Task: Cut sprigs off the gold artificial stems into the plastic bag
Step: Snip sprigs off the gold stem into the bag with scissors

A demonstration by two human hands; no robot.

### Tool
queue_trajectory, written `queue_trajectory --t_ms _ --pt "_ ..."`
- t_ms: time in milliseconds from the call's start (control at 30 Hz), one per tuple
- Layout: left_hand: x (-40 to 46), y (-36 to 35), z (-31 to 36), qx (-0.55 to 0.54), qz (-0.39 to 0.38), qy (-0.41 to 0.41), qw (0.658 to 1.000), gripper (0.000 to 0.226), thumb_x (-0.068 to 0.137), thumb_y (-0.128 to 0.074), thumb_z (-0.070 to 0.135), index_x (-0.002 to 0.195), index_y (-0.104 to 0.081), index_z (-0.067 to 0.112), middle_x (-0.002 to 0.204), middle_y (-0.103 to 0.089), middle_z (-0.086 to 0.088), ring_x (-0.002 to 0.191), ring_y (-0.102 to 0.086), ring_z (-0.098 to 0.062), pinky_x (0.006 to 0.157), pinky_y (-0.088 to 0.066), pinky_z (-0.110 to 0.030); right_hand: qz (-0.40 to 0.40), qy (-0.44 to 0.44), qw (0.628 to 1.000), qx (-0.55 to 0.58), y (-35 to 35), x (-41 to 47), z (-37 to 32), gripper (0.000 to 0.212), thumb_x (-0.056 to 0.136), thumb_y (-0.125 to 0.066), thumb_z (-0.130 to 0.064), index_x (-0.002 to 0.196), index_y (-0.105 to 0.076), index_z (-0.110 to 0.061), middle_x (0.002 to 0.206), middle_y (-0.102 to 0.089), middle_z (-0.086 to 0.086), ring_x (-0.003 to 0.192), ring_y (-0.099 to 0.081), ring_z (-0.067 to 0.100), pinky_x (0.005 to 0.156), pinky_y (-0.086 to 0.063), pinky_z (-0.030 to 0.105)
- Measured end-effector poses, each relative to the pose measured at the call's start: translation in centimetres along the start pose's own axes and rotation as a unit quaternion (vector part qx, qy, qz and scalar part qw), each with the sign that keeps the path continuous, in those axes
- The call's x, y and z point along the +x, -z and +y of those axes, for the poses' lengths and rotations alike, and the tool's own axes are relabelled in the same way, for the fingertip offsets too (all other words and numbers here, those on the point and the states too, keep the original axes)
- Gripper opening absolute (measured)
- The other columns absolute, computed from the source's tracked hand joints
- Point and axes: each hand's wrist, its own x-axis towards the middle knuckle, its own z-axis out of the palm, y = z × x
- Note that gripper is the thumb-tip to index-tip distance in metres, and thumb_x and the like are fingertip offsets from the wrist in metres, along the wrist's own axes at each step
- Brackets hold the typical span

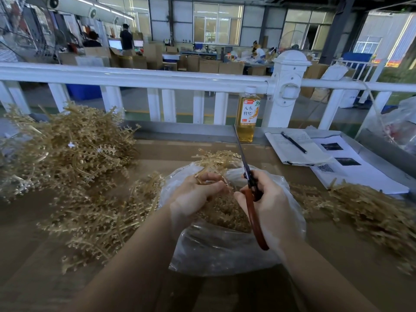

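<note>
Head view: your left hand (198, 192) sits over the mouth of the bag (216, 248), fingers curled round a gold stem (216, 162) whose sprigs fan out past your knuckles toward the far rim. Your right hand (267, 206) grips the scissors (247, 176) by the orange handles, fingers wrapped through and around them. The blades point up and away from you, toward the railing (135, 75), and look closed or close to it; you can't tell for sure from this angle. The blades sit just right of the held stem, not plainly touching it.

The bag is clear plastic, lying on the brown table (33, 255) straight in front of you, its mouth open upward under both hands. Cut sprigs (225, 215) fill the inside, between your wrists.

A big heap of gold stems (67, 149) lies to your left, spilling down toward the bag's left edge and touching it. A second, lower pile (364, 210) lies to your right, just beside the bag.

A bottle (247, 118) of amber drink stands upright at the table's far edge, against the white railing, behind the scissor tips. Right of it lies an open notebook (295, 152) with a pen (293, 142) on top, overlapping printed sheets (351, 170). Another plastic bag (400, 124) shows at the far right edge, blurred.

Beyond the railing there's a workshop floor with cartons and people, well apart from you.
</note>
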Motion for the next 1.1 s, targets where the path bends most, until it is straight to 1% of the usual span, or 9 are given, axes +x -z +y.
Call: queue_trajectory --t_ms 167,300,500,600,700,767,867,967,1100 --pt "-0.2 -1.2 0.5 -0.088 -0.046 0.056 0.993 0.021 0.099 -0.046 0.021 0.102 -0.06 0.005 0.078 -0.065 -0.007 0.061 -0.062 -0.015 0.051 -0.049 -0.023 -0.038 0.014 0.999 0.012 -0.8 0.2 -0.1 0.041 0.077 -0.079 -0.02 0.091 -0.053 -0.049 0.085 -0.064 -0.022 0.08 -0.062 -0.006 0.07 -0.047 0.01" --pt "-0.7 -1.2 1.5 -0.129 -0.099 0.098 0.982 0.034 0.099 -0.038 0.028 0.099 -0.061 0.003 0.085 -0.064 -0.012 0.064 -0.065 -0.017 0.053 -0.053 -0.023 -0.107 0.042 0.993 0.026 -0.8 0.3 0.2 0.045 0.073 -0.083 -0.017 0.109 -0.062 -0.033 0.089 -0.068 -0.019 0.086 -0.067 0.001 0.081 -0.053 0.02" --pt "-1.0 -0.2 1.7 -0.134 -0.135 0.066 0.98 0.045 0.079 -0.056 0.043 0.106 -0.06 0.008 0.101 -0.06 -0.01 0.087 -0.055 -0.023 0.08 -0.042 -0.035 -0.055 -0.037 0.988 0.141 -0.9 0.7 -0.2 0.022 0.087 -0.068 -0.007 0.096 -0.064 -0.026 0.077 -0.069 -0.01 0.066 -0.065 0.003 0.062 -0.051 0.015" --pt "-1.0 0.1 1.4 -0.184 -0.14 0.071 0.97 0.029 0.064 -0.059 0.023 0.087 -0.07 0.01 0.094 -0.064 -0.011 0.08 -0.059 -0.021 0.075 -0.043 -0.03 -0.042 -0.141 0.95 0.274 -0.6 1.3 -0.7 0.013 0.09 -0.063 -0.004 0.097 -0.064 -0.015 0.064 -0.067 -0.001 0.053 -0.059 0.003 0.046 -0.043 0.013" --pt "-0.7 -0.4 1.1 -0.22 -0.112 0.09 0.965 0.048 0.061 -0.053 0.004 0.109 -0.058 0.006 0.09 -0.06 -0.011 0.077 -0.055 -0.018 0.071 -0.044 -0.026 -0.042 -0.191 0.916 0.35 -0.4 1.6 -0.8 0.01 0.091 -0.059 -0.002 0.095 -0.062 -0.01 0.059 -0.063 0.001 0.052 -0.058 0.009 0.04 -0.041 0.018" --pt "-0.5 -1.0 0.8 -0.202 -0.074 0.09 0.972 0.035 0.071 -0.057 0.003 0.106 -0.059 0.005 0.086 -0.058 -0.005 0.073 -0.049 -0.011 0.064 -0.045 -0.02 -0.037 -0.214 0.903 0.371 -0.4 1.7 -0.8 0.006 0.092 -0.06 -0.005 0.094 -0.062 -0.011 0.059 -0.062 0.002 0.051 -0.056 0.01 0.04 -0.04 0.018" --pt "0.0 -1.5 0.4 -0.204 -0.005 0.068 0.976 0.019 0.068 -0.067 0.018 0.085 -0.063 0.009 0.066 -0.053 0.002 0.058 -0.041 -0.006 0.057 -0.04 -0.017 -0.023 -0.236 0.903 0.358 -0.5 1.9 -0.3 0.001 0.091 -0.063 -0.013 0.092 -0.062 -0.013 0.058 -0.062 0.0 0.051 -0.056 0.009 0.04 -0.039 0.018" --pt "0.2 -1.4 0.2 -0.194 0.008 0.036 0.98 0.034 0.067 -0.067 0.025 0.095 -0.059 0.007 0.075 -0.055 -0.005 0.059 -0.048 -0.012 0.056 -0.043 -0.021 -0.02 -0.245 0.914 0.322 -0.6 1.9 0.3 0.002 0.091 -0.063 -0.015 0.089 -0.063 -0.014 0.056 -0.062 -0.001 0.048 -0.056 0.008 0.038 -0.039 0.018" --pt "0.1 -1.2 -0.1 -0.247 0.015 0.014 0.969 0.017 0.074 -0.066 0.008 0.079 -0.049 0.01 0.074 -0.067 -0.008 0.06 -0.063 -0.015 0.051 -0.052 -0.023 -0.02 -0.253 0.929 0.27 -0.9 1.9 0.8 0.006 0.091 -0.064 -0.017 0.086 -0.062 -0.019 0.054 -0.062 -0.002 0.047 -0.056 0.007 0.039 -0.039 0.018"
